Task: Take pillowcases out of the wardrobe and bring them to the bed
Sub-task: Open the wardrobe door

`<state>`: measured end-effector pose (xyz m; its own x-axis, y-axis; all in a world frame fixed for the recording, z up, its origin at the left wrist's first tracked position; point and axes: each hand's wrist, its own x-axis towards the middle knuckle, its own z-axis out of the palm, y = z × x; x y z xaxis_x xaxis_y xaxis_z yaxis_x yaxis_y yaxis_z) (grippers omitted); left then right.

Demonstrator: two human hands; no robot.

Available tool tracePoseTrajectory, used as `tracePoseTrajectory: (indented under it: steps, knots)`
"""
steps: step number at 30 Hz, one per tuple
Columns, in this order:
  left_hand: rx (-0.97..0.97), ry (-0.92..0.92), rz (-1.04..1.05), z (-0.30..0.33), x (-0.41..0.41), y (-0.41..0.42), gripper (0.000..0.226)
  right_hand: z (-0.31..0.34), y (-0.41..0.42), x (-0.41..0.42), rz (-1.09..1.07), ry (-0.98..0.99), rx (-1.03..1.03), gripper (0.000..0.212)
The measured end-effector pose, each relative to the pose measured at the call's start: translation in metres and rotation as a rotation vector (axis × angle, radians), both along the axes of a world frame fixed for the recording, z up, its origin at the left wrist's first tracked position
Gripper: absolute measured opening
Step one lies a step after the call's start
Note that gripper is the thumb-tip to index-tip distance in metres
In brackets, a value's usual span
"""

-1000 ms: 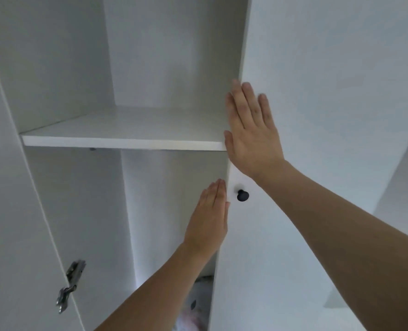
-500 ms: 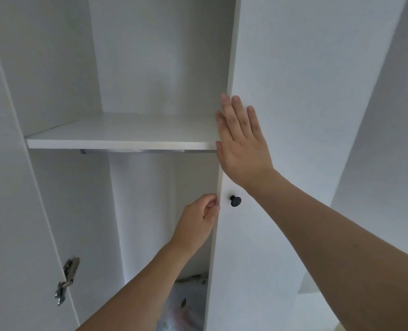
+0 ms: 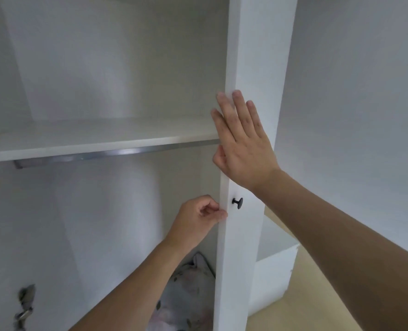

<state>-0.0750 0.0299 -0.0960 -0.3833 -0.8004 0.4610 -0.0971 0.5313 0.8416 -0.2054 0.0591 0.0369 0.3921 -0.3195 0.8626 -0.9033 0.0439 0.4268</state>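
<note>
Two hands are on the wardrobe door (image 3: 243, 235) in the head view, the only view here. Your right hand (image 3: 242, 142) lies flat on the door's outer face, fingers straight and together, thumb tucked at the door's near edge; it holds nothing, just presses. Your left hand (image 3: 199, 217) sits lower, fingers curled, thumb and fingertips pinching the door's edge just left of the knob (image 3: 237, 203). Knob: small, black, round mushroom shape on a short stem, between the two hands. Door: smooth matte white board, tall and narrow as seen, standing open edge-on toward you.

Inside the wardrobe (image 3: 116, 68), walls are plain white laminate, flat, no grain. One white shelf (image 3: 97, 139) runs across, square front edge, with a shiny metal rail (image 3: 116, 152) just under it. Metal hinge (image 3: 24, 304) at lower left, blurred.

Pillowcases (image 3: 186, 295): soft crumpled fabric low in the wardrobe's bottom section, beneath your left forearm and right beside the door's inner edge. Pale white-pink cloth with small dark leaf-like marks, folds and one raised corner visible. Partly hidden by arm and door, so how many pieces, can't tell. Neither hand touches it.

Right of the door: white wall, low white box-shaped unit (image 3: 274, 271), pale wood-tone floor (image 3: 317, 295).
</note>
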Motion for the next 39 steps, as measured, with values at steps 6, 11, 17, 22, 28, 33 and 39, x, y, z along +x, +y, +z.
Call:
tracePoseTrajectory:
  steps: [6, 11, 17, 22, 28, 33, 39]
  knots:
    - [-0.053, 0.014, -0.157, -0.004, -0.042, 0.024, 0.013, -0.001, 0.046, -0.037, -0.141, 0.029, 0.017, 0.066]
    - [-0.119, 0.009, -0.241, -0.012, -0.082, 0.036, 0.021, 0.003, 0.076, -0.071, -0.252, 0.092, 0.059, 0.070]
    - [-0.064, -0.205, -0.186, -0.012, -0.130, 0.039, 0.093, 0.004, 0.098, -0.118, -0.348, 0.131, 0.070, 0.068]
    - [-0.047, -0.304, -0.250, -0.007, -0.167, 0.043, 0.124, 0.003, 0.106, -0.156, -0.378, 0.171, 0.038, 0.068]
    - [-0.055, -0.301, -0.274, -0.003, -0.221, 0.054, 0.138, 0.004, 0.119, -0.210, -0.446, 0.186, 0.003, 0.068]
    - [-0.162, -0.243, -0.143, -0.007, -0.275, 0.068, 0.138, 0.005, 0.130, -0.257, -0.533, 0.183, 0.035, 0.067]
    - [-0.166, -0.181, -0.023, -0.008, -0.334, 0.076, 0.134, 0.005, 0.135, -0.307, -0.598, 0.165, 0.065, 0.063]
